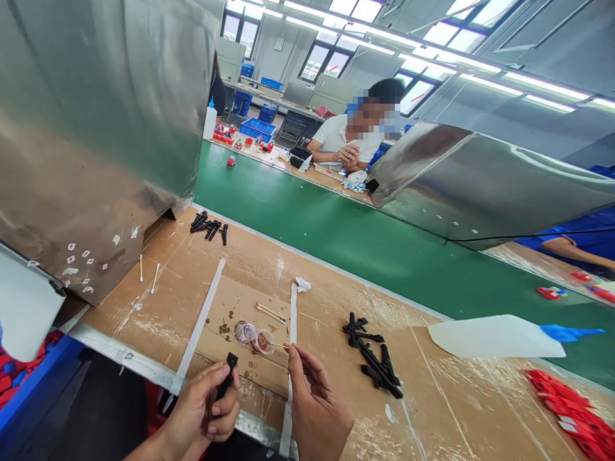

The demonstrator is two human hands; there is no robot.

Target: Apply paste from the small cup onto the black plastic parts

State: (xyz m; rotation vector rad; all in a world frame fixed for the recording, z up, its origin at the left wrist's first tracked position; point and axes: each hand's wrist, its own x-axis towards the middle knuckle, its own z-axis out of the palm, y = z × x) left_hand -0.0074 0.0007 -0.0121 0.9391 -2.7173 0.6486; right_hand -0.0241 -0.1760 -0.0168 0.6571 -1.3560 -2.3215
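Dipping toward a small clear cup [271, 339] with reddish-brown matter in its bottom, a thin swab stick [281, 346] is held in the pinched fingertip grip of the right hand [319, 403]. The left hand [204, 406] has its grip wrapped around a black plastic part [229, 372], held just in front of the cup, above the table's [336, 314] near edge. Beside the cup sits a second round, clear piece [246, 331]; whether it is a lid or another cup I cannot tell. Two used swabs [270, 312] lie behind them on the spotted cardboard sheet [225, 301]. At right, a white squeeze bottle [494, 336] with a blue nozzle lies on its side near more black parts [372, 358]. A blue bin [41, 394] at lower left holds red and blue pieces [12, 378].
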